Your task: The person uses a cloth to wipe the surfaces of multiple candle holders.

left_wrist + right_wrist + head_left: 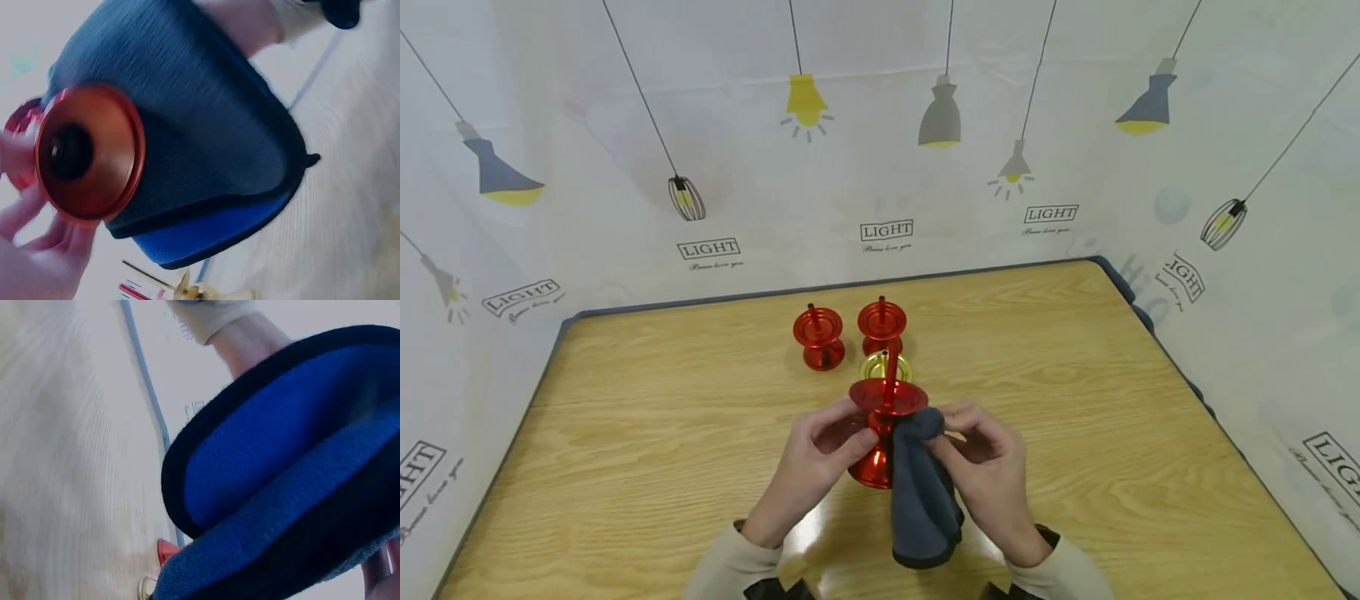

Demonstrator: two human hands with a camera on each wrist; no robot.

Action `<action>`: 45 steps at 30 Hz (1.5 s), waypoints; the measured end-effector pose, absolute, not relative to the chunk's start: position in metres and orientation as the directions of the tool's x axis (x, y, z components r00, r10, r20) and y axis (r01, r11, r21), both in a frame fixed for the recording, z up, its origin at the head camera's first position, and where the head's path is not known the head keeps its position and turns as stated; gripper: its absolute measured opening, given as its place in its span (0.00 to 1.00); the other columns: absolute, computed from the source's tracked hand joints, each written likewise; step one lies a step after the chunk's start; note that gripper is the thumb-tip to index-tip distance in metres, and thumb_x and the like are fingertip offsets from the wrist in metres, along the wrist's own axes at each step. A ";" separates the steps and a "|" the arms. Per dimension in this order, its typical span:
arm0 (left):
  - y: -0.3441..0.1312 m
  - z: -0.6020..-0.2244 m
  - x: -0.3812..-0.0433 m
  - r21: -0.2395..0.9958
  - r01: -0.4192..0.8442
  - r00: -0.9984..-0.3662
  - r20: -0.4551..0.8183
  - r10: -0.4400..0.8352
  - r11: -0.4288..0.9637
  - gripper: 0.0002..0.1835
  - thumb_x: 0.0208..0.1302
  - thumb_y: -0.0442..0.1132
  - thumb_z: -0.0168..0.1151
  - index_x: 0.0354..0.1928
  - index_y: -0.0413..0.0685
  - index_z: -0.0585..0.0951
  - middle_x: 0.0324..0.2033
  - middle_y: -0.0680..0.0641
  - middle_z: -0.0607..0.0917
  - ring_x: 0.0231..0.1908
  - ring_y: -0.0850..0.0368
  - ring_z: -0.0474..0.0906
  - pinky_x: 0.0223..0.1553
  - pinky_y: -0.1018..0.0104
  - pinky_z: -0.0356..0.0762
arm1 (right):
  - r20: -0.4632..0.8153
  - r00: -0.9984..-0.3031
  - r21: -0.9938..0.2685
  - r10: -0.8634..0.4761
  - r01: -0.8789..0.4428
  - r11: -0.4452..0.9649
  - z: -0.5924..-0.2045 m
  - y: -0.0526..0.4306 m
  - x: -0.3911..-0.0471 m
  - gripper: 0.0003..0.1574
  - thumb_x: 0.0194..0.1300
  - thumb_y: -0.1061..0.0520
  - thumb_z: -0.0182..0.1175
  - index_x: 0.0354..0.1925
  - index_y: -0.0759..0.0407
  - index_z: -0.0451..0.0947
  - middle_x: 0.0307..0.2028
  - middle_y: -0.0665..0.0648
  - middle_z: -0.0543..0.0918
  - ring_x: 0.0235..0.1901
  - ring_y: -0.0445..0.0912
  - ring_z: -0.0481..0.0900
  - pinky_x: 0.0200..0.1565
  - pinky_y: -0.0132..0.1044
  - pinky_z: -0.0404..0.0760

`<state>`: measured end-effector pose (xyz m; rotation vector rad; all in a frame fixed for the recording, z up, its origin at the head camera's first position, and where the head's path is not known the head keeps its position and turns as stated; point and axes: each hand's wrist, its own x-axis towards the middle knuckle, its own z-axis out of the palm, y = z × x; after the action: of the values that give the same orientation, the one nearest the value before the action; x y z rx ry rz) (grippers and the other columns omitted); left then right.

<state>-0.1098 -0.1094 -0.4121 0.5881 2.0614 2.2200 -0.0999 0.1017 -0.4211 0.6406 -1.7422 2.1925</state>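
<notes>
A shiny red candle holder (871, 457) with a dish top and an upright stem is held above the table by my left hand (822, 450), its fingers and thumb around the narrow waist. My right hand (988, 458) pinches a grey-blue cloth (922, 500) against the holder's right side, and the rest of the cloth hangs down. In the left wrist view the holder's hollow base (119, 156) faces the camera beside the cloth (212, 125). The right wrist view shows the cloth's bright blue side with black edging (262, 437), covering much of the scene.
Two more red candle holders, a left one (823, 354) and a right one (881, 321), stand on the wooden table (625, 433) beyond my hands. A gold one (874, 363) is partly hidden behind the held holder. White printed sheeting (880, 183) surrounds the table.
</notes>
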 end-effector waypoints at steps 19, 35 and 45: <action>-0.113 -0.413 -0.105 0.979 0.136 -0.928 0.178 0.326 -0.149 0.21 0.70 0.40 0.66 0.59 0.33 0.80 0.50 0.49 0.86 0.47 0.57 0.83 0.50 0.66 0.82 | 0.433 -0.895 -0.884 -0.111 -0.396 -0.250 -0.425 0.102 -0.105 0.15 0.64 0.73 0.64 0.38 0.53 0.82 0.43 0.46 0.87 0.45 0.41 0.84 0.49 0.35 0.84; -0.102 -0.417 -0.104 0.963 0.262 -0.945 0.269 0.185 -0.060 0.16 0.65 0.33 0.69 0.53 0.36 0.83 0.46 0.42 0.88 0.44 0.58 0.84 0.49 0.65 0.83 | 0.501 -0.865 -0.852 -0.040 -0.484 -0.202 -0.425 0.094 -0.100 0.11 0.60 0.77 0.65 0.39 0.67 0.81 0.45 0.49 0.87 0.46 0.43 0.86 0.45 0.37 0.88; -0.106 -0.417 -0.103 0.974 0.160 -0.946 0.198 0.258 -0.160 0.19 0.70 0.35 0.63 0.58 0.30 0.78 0.48 0.46 0.86 0.47 0.61 0.83 0.51 0.69 0.81 | 0.404 -0.913 -0.902 -0.057 -0.387 -0.190 -0.423 0.101 -0.102 0.08 0.62 0.75 0.64 0.37 0.66 0.80 0.43 0.46 0.87 0.46 0.43 0.85 0.49 0.35 0.85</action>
<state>-0.1028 -0.1062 -0.4168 0.4963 1.9915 2.2910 -0.1019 0.1005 -0.4230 0.5207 -1.8422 2.2065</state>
